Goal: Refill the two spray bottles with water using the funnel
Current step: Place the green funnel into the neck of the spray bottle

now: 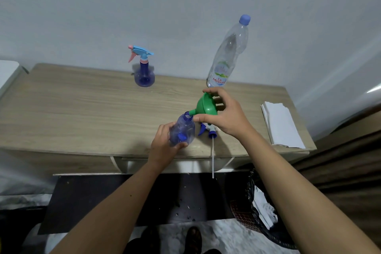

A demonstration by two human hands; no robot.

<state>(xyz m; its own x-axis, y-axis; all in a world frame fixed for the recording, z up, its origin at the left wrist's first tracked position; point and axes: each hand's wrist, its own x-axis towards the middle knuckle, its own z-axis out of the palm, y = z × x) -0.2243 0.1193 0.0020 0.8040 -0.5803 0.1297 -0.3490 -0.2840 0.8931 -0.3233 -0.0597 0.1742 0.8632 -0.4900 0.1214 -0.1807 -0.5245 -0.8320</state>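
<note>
Near the table's (pixel 82 109) front edge, our left hand (pixel 165 144) gripped the open bottle (pixel 182 130), tilted; our right hand (pixel 224 115) pinched the funnel (pixel 205 106), spout at its mouth. We judged uprighting the bottle best before seating it.

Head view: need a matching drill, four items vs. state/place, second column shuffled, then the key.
Things:
1. green funnel
2. open spray bottle
3. capped spray bottle
4. removed spray head

States:
A. stands alone near the back edge of the table
B. held in the left hand
C. lies on the table under the right hand
D. tilted, spout at a bottle mouth, held in the right hand

Pairs: 1-D, 2-B, 3-A, 4-C
</note>
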